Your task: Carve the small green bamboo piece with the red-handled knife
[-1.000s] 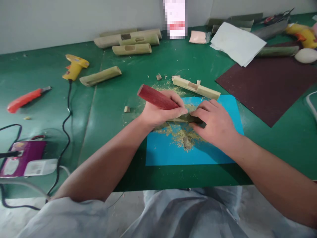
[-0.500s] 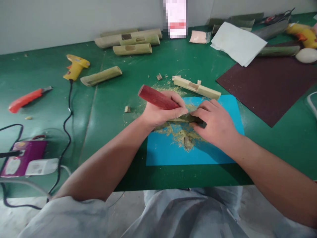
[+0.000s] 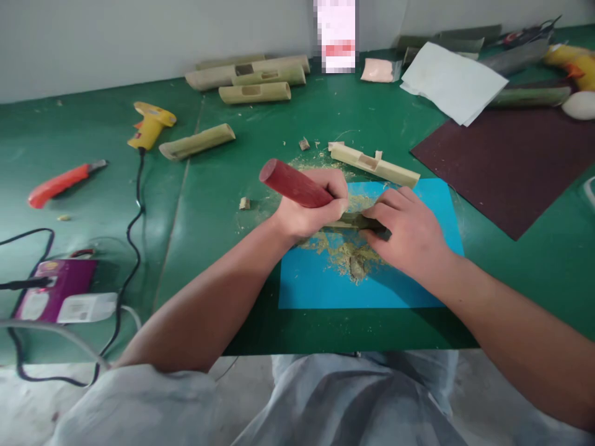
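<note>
My left hand (image 3: 313, 207) is closed around the thick red wooden handle (image 3: 297, 183) of a tool whose working end is hidden by the hand. The handle's butt tilts up to the left. My right hand (image 3: 404, 226) grips the right end of a bamboo piece (image 3: 346, 222), thumb below and fingers above. The left hand rests over the piece's other end. Under both hands lies a blue sheet (image 3: 316, 288) strewn with pale shavings (image 3: 341, 254), a small bamboo chip (image 3: 357, 267) among them. Just beyond my hands lies a bamboo length with a cut notch (image 3: 393, 171).
To the left are a yellow glue gun (image 3: 149, 127), a red-handled cutter (image 3: 65, 184) and a purple box (image 3: 69, 282) with cords. Notched bamboo tubes (image 3: 255, 93) line the back. White paper (image 3: 453, 80) overlaps a dark brown sheet (image 3: 506, 167) at right.
The red handle has swung slightly, its butt tilting a little more toward me. The right hand keeps its grip on the bamboo piece. The whole view has shifted slightly.
</note>
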Action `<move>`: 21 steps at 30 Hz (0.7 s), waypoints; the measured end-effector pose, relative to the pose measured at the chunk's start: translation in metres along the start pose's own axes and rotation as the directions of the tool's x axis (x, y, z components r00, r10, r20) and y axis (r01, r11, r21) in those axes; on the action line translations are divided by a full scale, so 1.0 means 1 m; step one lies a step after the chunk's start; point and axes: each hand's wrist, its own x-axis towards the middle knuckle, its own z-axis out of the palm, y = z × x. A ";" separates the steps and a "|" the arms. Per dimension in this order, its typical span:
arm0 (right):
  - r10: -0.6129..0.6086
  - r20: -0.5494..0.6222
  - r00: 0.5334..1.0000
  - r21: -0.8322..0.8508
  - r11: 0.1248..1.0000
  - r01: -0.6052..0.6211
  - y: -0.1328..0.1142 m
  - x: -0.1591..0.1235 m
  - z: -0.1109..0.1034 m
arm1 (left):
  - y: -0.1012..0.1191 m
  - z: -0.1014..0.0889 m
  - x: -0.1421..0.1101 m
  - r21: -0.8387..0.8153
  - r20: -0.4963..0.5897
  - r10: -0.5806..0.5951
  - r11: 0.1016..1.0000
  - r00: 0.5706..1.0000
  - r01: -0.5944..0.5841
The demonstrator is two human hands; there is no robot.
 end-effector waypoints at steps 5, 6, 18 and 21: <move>-0.007 -0.011 1.000 -0.002 1.000 0.006 0.001 -0.001 0.001 | -0.001 0.001 -0.003 0.034 -0.052 0.117 0.993 0.992 -0.115; -0.007 -0.010 1.000 -0.002 1.000 0.007 0.001 -0.001 0.001 | -0.002 0.001 -0.003 0.044 -0.072 0.124 0.992 0.990 -0.121; 0.001 0.019 1.000 0.010 1.000 -0.001 0.003 0.000 -0.001 | -0.008 0.002 -0.006 0.022 -0.115 0.191 0.982 0.975 -0.190; 0.006 0.032 0.999 0.024 1.000 -0.007 0.002 0.000 -0.001 | -0.010 0.002 -0.007 0.000 -0.132 0.164 0.986 0.978 -0.165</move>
